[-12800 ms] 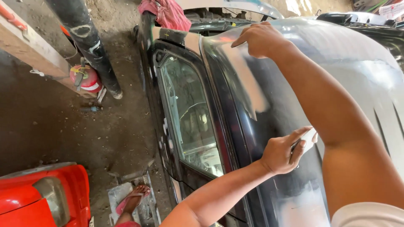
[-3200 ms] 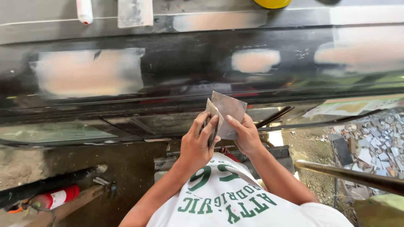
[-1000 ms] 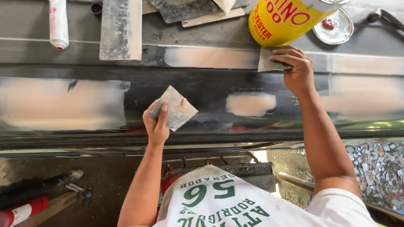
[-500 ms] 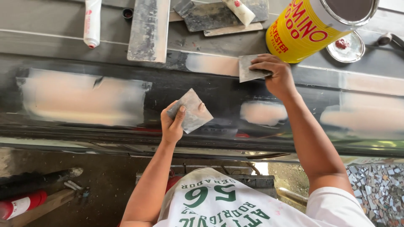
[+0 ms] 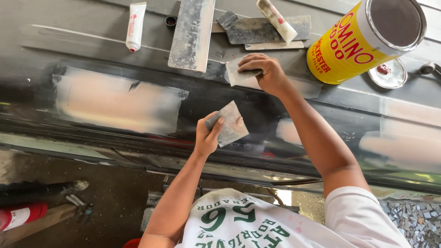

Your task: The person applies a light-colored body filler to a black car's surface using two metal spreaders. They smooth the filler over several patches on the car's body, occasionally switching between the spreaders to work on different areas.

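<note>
Far left, at 8 o'clock in frame: red cylinder (image 5: 20, 216) lying on the dirt floor (image 5: 105, 202), partly cut off by the edge. Dark car panel (image 5: 36, 55) runs across the whole view and carries the tools. At 11 o'clock: white tube (image 5: 135, 25) lying flat, uncapped, with a small black cap (image 5: 171, 20) just beside it at its 3 o'clock. Below the tube, a wide pale filler patch (image 5: 115, 103) on the panel, sanded matt, edges feathered grey. At 12 o'clock: long flat sanding block (image 5: 193, 32), grey, lying upright in frame. Centre: left hand (image 5: 207, 135) closed on a grey square spreader (image 5: 229, 124), thumb on its face, fingers behind; spreader is tilted on a corner and held just off the panel, contact not discernible. At its 1 o'clock: right hand (image 5: 266, 73) curled over a second small pad (image 5: 239, 73), fingertips pressing it flat against the panel on a pale strip. Above the right hand: dark scraper (image 5: 257, 30) with a second white tube (image 5: 278, 20) lying across it. At 2 o'clock: yellow filler can (image 5: 358, 41), open, tipped toward the camera, grey contents visible. Round lid (image 5: 388, 73) touches its base at 5 o'clock. More pale patches (image 5: 399, 147) at 4 o'clock on the lower panel.
</note>
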